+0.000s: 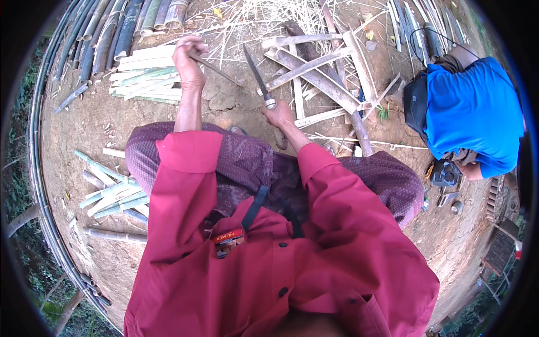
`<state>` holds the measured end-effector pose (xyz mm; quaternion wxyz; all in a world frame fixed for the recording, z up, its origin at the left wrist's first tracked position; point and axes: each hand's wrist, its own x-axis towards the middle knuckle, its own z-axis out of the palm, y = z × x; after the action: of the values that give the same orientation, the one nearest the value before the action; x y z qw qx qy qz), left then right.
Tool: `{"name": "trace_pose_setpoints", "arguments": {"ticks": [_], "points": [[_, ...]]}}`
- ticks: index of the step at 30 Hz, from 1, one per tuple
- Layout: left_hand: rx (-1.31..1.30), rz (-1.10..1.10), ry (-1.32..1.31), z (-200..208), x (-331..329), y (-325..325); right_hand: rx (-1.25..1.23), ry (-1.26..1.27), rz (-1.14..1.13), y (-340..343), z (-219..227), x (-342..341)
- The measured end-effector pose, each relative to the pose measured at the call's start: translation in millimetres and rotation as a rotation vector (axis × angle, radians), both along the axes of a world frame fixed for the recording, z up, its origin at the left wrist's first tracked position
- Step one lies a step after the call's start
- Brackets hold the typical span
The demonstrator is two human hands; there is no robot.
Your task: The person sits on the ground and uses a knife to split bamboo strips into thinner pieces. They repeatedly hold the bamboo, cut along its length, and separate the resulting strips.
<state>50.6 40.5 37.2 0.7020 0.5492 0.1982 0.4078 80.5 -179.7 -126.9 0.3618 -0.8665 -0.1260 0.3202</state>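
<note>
The fingers of the person's left hand (189,60) are bending over the near end of a thin, straight brown stick (216,70); they look mostly closed on it, though how tightly is hard to tell. The stick is slanting down to the right over bare earth, and whether its far end is touching the ground is unclear. The fingers of the right hand (279,115) are wrapping firmly around the handle of a long, dark-bladed knife (256,72), whose blade is pointing up and away, apart from the stick.

Beyond, a stack of pale split-bamboo strips (147,73) is lying just beside the left wrist, and crossed, weathered bamboo pieces (320,72) are resting past the blade. Farther right, a co-worker in a bright blue shirt (471,112) is bending over.

The person seems to be positioning the stick for cutting or trimming; the next move would probably call for steadying it and bringing the edge against it.
</note>
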Motion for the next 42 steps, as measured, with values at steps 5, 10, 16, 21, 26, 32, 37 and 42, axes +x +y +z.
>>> {"name": "trace_pose_setpoints", "arguments": {"ticks": [5,10,16,21,26,32,37,42], "points": [[0.081,0.314,-0.072,3,-35,-5,0.043,-0.102,0.132,-24,21,-25],[0.244,0.368,-0.06,-15,-62,-36,0.134,-0.053,0.262,-8,94,-54],[0.244,0.575,-0.123,-15,-59,-52,0.243,-0.186,0.265,3,90,-75],[0.238,0.532,-0.1,-17,-71,-43,0.189,-0.249,0.361,6,99,-65],[0.237,0.513,-0.094,-16,-72,-46,0.063,-0.192,0.318,-10,49,-56],[0.115,0.424,-0.125,-16,-77,-34,0.049,-0.181,0.45,-2,88,-53],[0.125,0.374,-0.106,-22,-91,-33,-0.16,-0.151,0.316,-6,11,-28],[0.057,0.436,-0.127,-21,-84,-32,0.094,-0.301,0.517,0,90,-47]]}}
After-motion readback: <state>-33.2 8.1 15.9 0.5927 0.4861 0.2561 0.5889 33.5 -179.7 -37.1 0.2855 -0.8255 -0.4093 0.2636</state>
